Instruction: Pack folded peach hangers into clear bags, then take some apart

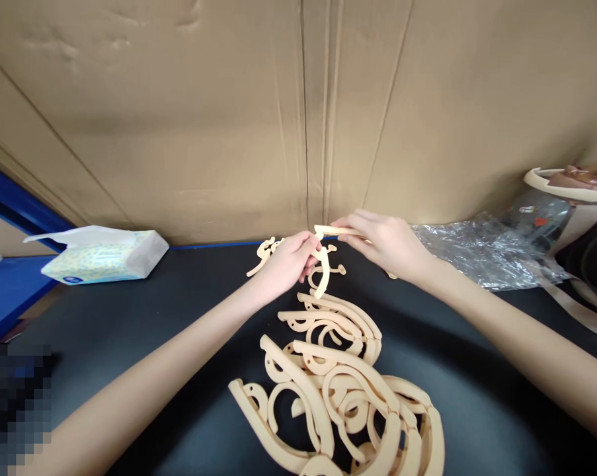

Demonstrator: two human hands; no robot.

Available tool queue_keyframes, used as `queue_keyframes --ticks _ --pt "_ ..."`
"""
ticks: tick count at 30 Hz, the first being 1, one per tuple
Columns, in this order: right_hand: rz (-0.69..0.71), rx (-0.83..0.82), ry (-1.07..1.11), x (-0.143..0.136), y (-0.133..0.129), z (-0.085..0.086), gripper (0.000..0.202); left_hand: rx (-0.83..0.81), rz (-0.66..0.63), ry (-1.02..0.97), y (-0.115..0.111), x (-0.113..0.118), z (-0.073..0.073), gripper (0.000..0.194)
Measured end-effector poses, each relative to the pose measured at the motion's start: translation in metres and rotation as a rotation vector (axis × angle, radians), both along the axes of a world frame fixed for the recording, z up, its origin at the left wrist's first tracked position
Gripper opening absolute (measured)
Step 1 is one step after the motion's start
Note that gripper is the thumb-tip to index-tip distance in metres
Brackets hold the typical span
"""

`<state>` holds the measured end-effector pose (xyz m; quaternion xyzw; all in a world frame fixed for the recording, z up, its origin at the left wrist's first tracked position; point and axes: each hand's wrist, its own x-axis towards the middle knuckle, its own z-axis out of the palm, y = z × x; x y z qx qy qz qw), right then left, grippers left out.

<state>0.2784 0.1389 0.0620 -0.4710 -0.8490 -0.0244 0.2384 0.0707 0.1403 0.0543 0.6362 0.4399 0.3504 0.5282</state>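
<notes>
My left hand [292, 263] is closed in a pinch on a beige curved hanger part [322, 277], one bent arm of which hangs down past the fingers. My right hand [377, 239] grips a straighter beige hanger arm [338, 231], its end meeting or close to the piece in my left hand. Whether the two parts are joined cannot be made out. Below my hands, several beige folding hangers [377, 377] lie overlapping in a pile towards me. Small loose hook-shaped parts [264, 250] lie behind my left hand, and others [335, 270] sit between the hands.
The black tabletop [179, 311] ends at a brown cardboard wall [219, 132]. A tissue pack [104, 254] lies at the back left beside a blue frame [10, 198]. Crumpled clear plastic wrap [481, 254] and a strapped bottle [541, 211] are at the right.
</notes>
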Motion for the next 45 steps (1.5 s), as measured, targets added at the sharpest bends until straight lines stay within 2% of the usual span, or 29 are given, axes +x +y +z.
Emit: queue_keyframes --ticks 3,9,13,16,19,22,25,28,30,32,34,36,38,40,42,45 --pt "-0.038 0.061 -0.168 -0.006 -0.010 0.000 0.028 0.105 0.006 0.091 -0.009 0.004 -0.001 0.034" --pt "-0.090 0.108 -0.365 -0.008 -0.008 -0.005 0.025 0.258 0.048 0.246 -0.023 0.009 -0.007 0.032" --pt "-0.078 0.142 -0.405 -0.009 -0.009 -0.001 0.037 0.272 0.073 0.284 -0.025 0.012 0.000 0.033" --pt "-0.035 0.143 -0.419 -0.009 -0.012 0.005 0.038 0.260 0.085 0.326 -0.023 0.014 0.008 0.036" --pt "-0.010 0.098 -0.420 -0.012 -0.014 0.006 0.036 0.290 0.114 0.412 -0.021 0.016 0.010 0.035" --pt "-0.034 0.017 -0.385 -0.018 -0.017 0.000 0.033 0.385 0.166 0.541 -0.022 0.017 0.003 0.034" --pt "-0.071 -0.072 -0.294 -0.024 -0.019 -0.006 0.019 0.490 0.228 0.722 -0.029 0.020 -0.006 0.029" --pt "-0.077 -0.171 -0.154 -0.023 -0.010 -0.007 0.022 0.558 0.199 0.881 -0.041 0.022 -0.009 0.026" --pt "-0.085 -0.228 -0.049 -0.014 0.002 -0.005 0.027 0.581 0.158 0.959 -0.046 0.017 -0.003 0.027" --pt "-0.130 -0.237 0.053 0.002 0.015 -0.001 0.031 0.576 0.166 1.029 -0.041 0.001 0.008 0.031" --pt "-0.188 -0.194 0.138 0.022 0.025 0.002 0.040 0.540 0.222 1.089 -0.023 -0.026 0.019 0.033" --pt "-0.245 -0.119 0.194 0.043 0.029 0.004 0.033 0.484 0.240 1.121 0.000 -0.058 0.025 0.039" --pt "-0.283 -0.046 0.210 0.063 0.028 0.003 0.025 0.424 0.240 1.157 0.019 -0.085 0.020 0.036" --pt "-0.308 0.010 0.190 0.079 0.023 -0.002 0.023 0.385 0.248 1.188 0.028 -0.100 0.008 0.028" --pt "-0.318 0.045 0.144 0.092 0.015 -0.010 0.021 0.395 0.266 1.203 0.026 -0.100 -0.006 0.021" --pt "-0.295 0.058 0.068 0.106 0.003 -0.028 0.020 0.500 0.286 1.186 0.011 -0.081 -0.017 0.030"
